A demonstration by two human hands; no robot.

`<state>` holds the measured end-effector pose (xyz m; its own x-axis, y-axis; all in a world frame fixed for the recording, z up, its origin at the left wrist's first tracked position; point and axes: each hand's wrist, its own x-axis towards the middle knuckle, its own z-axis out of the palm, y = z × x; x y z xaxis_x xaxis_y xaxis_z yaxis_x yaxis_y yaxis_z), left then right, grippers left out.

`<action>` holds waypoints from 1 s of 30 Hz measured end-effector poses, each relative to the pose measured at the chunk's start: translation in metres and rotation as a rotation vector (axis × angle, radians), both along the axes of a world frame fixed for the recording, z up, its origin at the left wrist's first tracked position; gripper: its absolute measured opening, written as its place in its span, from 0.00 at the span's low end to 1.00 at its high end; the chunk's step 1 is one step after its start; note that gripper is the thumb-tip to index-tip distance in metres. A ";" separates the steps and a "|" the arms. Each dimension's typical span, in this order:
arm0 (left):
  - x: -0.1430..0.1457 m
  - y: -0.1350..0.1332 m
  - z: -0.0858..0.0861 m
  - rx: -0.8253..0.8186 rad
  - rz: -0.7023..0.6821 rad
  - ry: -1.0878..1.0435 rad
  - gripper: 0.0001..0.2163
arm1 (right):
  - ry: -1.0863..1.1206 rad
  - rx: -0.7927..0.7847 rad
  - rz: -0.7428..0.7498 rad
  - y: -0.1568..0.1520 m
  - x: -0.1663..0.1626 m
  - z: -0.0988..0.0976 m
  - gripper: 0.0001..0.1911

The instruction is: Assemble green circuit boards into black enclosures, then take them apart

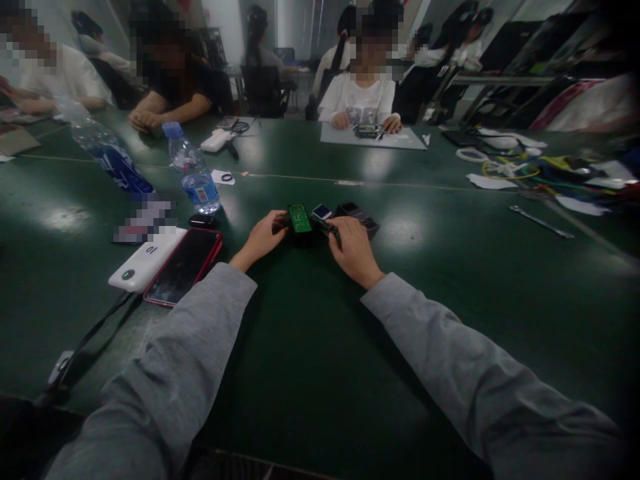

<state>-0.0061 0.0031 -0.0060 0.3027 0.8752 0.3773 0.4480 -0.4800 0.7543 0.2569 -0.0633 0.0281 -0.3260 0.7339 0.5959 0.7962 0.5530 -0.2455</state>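
Note:
My left hand (pixel 263 239) grips the left side of a small black device carrying a green circuit board (pixel 300 218), fingers curled around it. My right hand (pixel 353 250) rests curled over the device's right side, fingertips pressed on a dark part beside the board. Just behind my hands lie a small blue-topped block (pixel 321 212) and black plastic housing pieces (pixel 359 215). Both arms wear grey sleeves and reach over the dark green table (pixel 310 373).
A red-cased phone (pixel 184 267), a white power bank (pixel 145 261) and a small black pod (pixel 202 221) lie at left, with two water bottles (pixel 193 170) behind. A metal wrench (pixel 540 221) and tangled cables (pixel 530 170) lie at right. Other people sit along the far side.

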 end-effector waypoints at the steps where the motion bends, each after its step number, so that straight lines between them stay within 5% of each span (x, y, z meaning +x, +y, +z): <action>1: 0.000 0.000 0.000 0.001 -0.002 0.002 0.20 | -0.007 -0.004 0.000 -0.001 0.000 0.001 0.18; 30: 0.003 -0.004 0.006 -0.002 0.030 0.026 0.20 | -0.079 -0.024 0.004 -0.001 0.001 -0.001 0.13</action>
<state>-0.0036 -0.0009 -0.0003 0.2860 0.8848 0.3678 0.4813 -0.4645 0.7433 0.2578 -0.0639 0.0267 -0.3742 0.7461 0.5507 0.8112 0.5511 -0.1954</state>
